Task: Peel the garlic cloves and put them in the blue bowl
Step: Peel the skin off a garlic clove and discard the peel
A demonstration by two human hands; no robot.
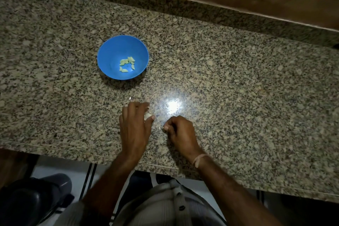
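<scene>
- The blue bowl [110, 51] sits far left on the granite counter [238, 79], with several peeled cloves [127, 64] in its bottom.
- The left hand [134, 126] covers a whitish garlic clove [147, 115] nearer the edge, thumb touching it; I cannot tell whether it grips.
- The right hand [180, 132], fingers curled, pinches a pale bit [163, 127]; skin or clove is unclear.
- Probably mid-peeling; next, strip the skin and carry the clove to the bowl.

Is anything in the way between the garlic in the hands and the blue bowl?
Nothing big. The left hand holds a garlic piece and the right hand pinches a small pale bit. Between them and the blue bowl there is only counter and one tiny pale scrap lying flat.
</scene>
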